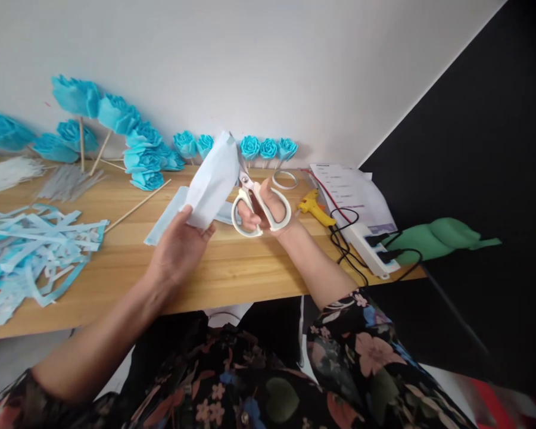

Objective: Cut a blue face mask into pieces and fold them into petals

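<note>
Pinched between the thumb and fingers of my left hand is a pale blue sheet, narrowing toward its top; I cannot tell if it is paper or fabric. My right hand has its thumb and fingers through the white handles of a pair of scissors. The blades point up along the sheet's right edge and are partly hidden by it. Beneath, on the table, lies another pale blue piece, partly covered by my left hand and the held sheet.
Blue artificial flowers line the wall, several on sticks. Cut strips heap at the left of the wooden table. On the right are a tape roll, a yellow glue gun, papers, a power strip and cables.
</note>
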A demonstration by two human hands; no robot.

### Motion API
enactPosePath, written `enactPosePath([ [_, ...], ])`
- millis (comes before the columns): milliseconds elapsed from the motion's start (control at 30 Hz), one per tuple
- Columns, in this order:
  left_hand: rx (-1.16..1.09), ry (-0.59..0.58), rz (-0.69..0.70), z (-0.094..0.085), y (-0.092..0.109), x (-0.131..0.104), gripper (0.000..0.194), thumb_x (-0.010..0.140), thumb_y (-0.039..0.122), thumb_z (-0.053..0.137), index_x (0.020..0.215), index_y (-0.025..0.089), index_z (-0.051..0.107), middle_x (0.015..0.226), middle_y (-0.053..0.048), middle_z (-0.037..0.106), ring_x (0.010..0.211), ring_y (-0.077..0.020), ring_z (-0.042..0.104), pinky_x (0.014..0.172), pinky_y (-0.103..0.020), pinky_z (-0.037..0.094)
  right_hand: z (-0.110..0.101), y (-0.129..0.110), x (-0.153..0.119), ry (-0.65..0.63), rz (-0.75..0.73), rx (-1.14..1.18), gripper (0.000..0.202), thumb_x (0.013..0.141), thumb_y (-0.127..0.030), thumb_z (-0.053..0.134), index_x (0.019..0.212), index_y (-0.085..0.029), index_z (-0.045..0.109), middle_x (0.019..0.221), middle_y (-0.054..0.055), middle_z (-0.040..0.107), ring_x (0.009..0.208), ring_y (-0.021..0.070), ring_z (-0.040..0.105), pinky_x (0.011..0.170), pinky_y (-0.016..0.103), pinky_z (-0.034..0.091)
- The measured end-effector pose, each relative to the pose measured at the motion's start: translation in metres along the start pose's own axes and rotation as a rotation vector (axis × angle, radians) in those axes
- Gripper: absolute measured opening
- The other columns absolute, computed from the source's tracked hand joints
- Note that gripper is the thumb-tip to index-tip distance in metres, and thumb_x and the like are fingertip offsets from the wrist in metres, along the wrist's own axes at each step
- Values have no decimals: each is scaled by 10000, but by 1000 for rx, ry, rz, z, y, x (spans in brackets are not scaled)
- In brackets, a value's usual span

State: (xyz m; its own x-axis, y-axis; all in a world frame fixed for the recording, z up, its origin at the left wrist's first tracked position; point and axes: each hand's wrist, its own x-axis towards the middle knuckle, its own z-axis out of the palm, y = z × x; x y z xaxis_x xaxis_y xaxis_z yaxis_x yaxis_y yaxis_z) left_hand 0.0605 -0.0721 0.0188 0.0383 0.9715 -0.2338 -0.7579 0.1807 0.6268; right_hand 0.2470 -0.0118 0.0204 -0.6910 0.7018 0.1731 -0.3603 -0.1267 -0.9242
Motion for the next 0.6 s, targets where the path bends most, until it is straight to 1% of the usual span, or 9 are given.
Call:
enactPosePath([
  [67, 17, 32, 99, -2, 13, 4, 99, 835, 200, 656, 924, 228, 621, 1129, -29, 714, 1097, -200, 627, 751, -256, 527, 3, 1, 1, 58, 11, -19, 672, 820, -819, 449, 729, -161, 546, 483, -43, 434, 418, 83, 425, 381, 202, 371],
  [100, 24, 46, 139, -3, 19, 7, 114, 811, 188, 670, 900, 229, 612, 1122, -31, 718, 1125, -211, 621, 742, -256, 532, 5, 0, 2, 93, 13, -18, 652, 835, -795, 464, 786, -153, 570, 500, -41, 457, 422, 83, 426, 382, 203, 370],
  [167, 32, 52, 185, -5, 31, 11, 133, 778, 173, 680, 869, 229, 602, 1095, -40, 726, 1144, -235, 622, 736, -271, 551, 9, -1, 2, 163, 8, 2, 618, 866, -741, 493, 971, -141, 601, 552, -39, 507, 431, 78, 420, 391, 206, 377],
  [267, 19, 15, 211, -5, 47, 17, 123, 773, 156, 661, 852, 225, 597, 1050, -54, 735, 1151, -252, 630, 789, -303, 577, 16, -3, 2, 242, 29, 17, 652, 887, -698, 514, 1217, -137, 552, 600, -45, 541, 443, 72, 411, 412, 212, 389],
  [400, 4, -32, 225, 3, 63, 25, 96, 801, 182, 639, 885, 211, 603, 1038, -67, 728, 1183, -261, 615, 915, -357, 568, 19, -2, 3, 281, 70, 6, 713, 882, -705, 515, 1288, -119, 524, 560, -57, 527, 434, 77, 420, 404, 216, 364],
  [467, 17, -91, 290, 8, 64, 27, 106, 828, 265, 651, 920, 227, 615, 1049, -52, 725, 1209, -263, 592, 943, -373, 555, 19, 1, 3, 277, 60, 13, 703, 873, -704, 532, 1266, -121, 538, 544, -60, 525, 427, 79, 430, 398, 215, 357],
  [500, 46, -137, 328, 9, 62, 28, 141, 840, 335, 659, 934, 237, 619, 1064, -47, 723, 1228, -269, 576, 956, -386, 546, 18, 4, 4, 271, 56, 15, 694, 866, -705, 541, 1242, -122, 551, 536, -60, 522, 422, 81, 437, 393, 215, 354],
  [533, 100, -191, 361, 10, 58, 29, 212, 845, 428, 658, 942, 243, 621, 1085, -48, 719, 1245, -281, 560, 966, -405, 536, 17, 6, 5, 268, 54, 21, 684, 860, -705, 551, 1218, -122, 564, 535, -58, 525, 418, 82, 442, 389, 214, 354],
  [600, 297, -300, 396, 9, 47, 31, 373, 836, 594, 618, 964, 245, 625, 1154, -78, 702, 1288, -318, 523, 995, -470, 503, 15, 11, 6, 263, 56, 45, 670, 846, -701, 575, 1183, -123, 582, 551, -51, 545, 414, 79, 446, 386, 213, 362],
])
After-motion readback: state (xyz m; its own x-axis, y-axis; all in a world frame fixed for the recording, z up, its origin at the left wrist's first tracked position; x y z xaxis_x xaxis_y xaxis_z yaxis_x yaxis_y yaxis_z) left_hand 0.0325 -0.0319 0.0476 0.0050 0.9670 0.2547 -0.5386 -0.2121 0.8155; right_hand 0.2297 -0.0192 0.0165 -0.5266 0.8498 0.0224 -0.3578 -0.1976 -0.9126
